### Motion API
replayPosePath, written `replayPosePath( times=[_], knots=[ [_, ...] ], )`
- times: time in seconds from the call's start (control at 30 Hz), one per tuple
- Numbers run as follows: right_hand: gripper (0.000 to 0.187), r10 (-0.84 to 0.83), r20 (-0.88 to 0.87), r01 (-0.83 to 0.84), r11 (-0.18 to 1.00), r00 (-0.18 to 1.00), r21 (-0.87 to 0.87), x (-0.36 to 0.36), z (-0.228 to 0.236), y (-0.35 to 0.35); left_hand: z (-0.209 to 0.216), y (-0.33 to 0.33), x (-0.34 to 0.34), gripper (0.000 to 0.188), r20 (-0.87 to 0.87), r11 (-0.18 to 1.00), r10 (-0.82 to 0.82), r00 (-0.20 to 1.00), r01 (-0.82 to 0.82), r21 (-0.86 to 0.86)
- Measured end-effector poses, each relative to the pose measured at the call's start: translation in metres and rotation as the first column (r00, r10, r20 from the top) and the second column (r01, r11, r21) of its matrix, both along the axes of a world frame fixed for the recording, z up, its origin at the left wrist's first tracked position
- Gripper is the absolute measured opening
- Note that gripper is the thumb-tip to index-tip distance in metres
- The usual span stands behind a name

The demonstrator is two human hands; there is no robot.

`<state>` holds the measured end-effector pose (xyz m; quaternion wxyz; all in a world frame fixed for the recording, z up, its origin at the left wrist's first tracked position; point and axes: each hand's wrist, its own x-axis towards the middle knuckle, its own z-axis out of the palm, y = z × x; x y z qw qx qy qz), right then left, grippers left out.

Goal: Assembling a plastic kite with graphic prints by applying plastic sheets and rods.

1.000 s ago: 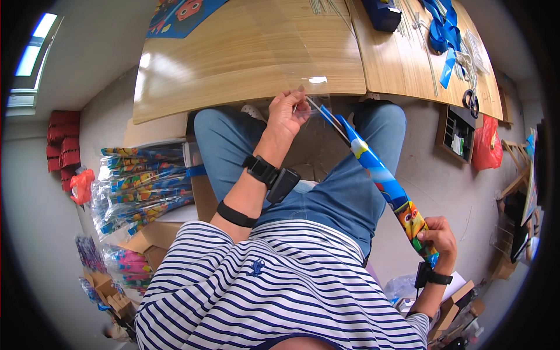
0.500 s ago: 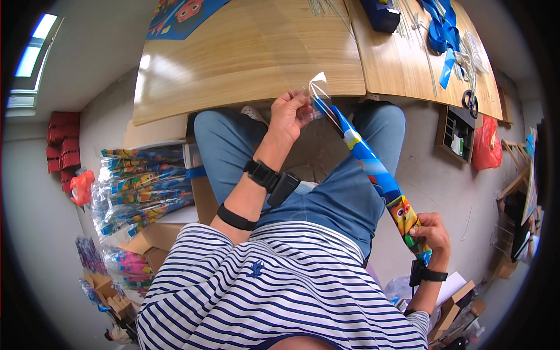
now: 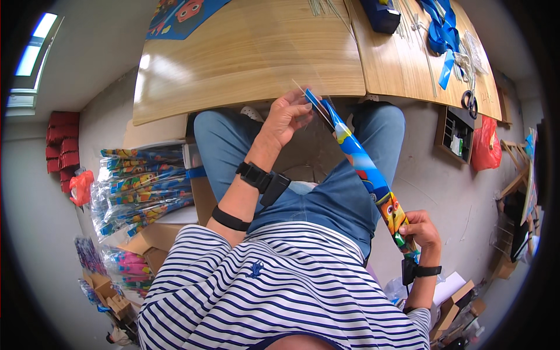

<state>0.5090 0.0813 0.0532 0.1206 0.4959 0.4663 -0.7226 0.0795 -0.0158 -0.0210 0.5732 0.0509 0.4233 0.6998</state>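
Note:
A long, narrow folded kite (image 3: pixel 366 169), blue with colourful cartoon print, slants across my lap from the table edge down to my right. My right hand (image 3: pixel 421 230) grips it near its lower end, thumb lying on the print. At the upper end my left hand (image 3: pixel 287 116) pinches close to the blue tip, with fingers and thumb drawn together. A thin pale stick (image 3: pixel 298 85) pokes up beside those fingertips. Dark rods show between the open folds near the top. Faint clear film seems to be around the tip, but its outline is hard to make out.
The wooden table (image 3: pixel 251 64) lies ahead, with a printed blue sheet (image 3: pixel 181 18) at its far left. Scissors (image 3: pixel 469 102), blue ribbon (image 3: pixel 443 35) and thin sticks lie at right. Bagged printed bundles (image 3: pixel 146 186) are stacked left; a red bag (image 3: pixel 487 143) hangs right.
The folded kite and my right hand have shifted left and slightly up. The white flap at its upper tip no longer shows; the blue tip now sits at my left fingers.

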Motion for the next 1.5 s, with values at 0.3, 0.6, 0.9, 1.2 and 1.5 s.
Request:
replayPosePath(
  times=[0.3, 0.6, 0.9, 1.2, 1.5],
  knots=[
    [0.019, 0.006, -0.009, -0.006, 0.999, 1.000, -0.031, -0.010, -0.013, -0.004, -0.002, -0.002, 0.001, 0.049, -0.002, 0.989, -0.096, 0.995, 0.095, 0.115],
    [0.019, -0.060, -0.060, 0.062, 0.998, 0.996, 0.018, -0.072, -0.011, 0.002, 0.000, 0.000, 0.041, 0.044, 0.084, 0.962, -0.261, 0.962, 0.251, 0.111],
    [0.053, -0.250, -0.200, 0.292, 0.930, 0.947, 0.223, -0.194, -0.002, -0.008, 0.008, -0.012, 0.086, 0.047, 0.110, 0.931, -0.364, 0.925, 0.362, 0.039],
    [0.069, -0.242, -0.267, 0.314, 0.910, 0.933, 0.270, -0.208, -0.018, -0.020, 0.008, -0.021, 0.028, 0.045, 0.187, 0.971, -0.229, 0.955, 0.211, 0.109],
    [0.063, -0.125, -0.248, 0.196, 0.938, 0.961, 0.286, -0.222, -0.003, -0.022, -0.017, 0.003, 0.052, 0.033, 0.165, 0.994, -0.110, 0.980, 0.106, 0.036]
  ],
)
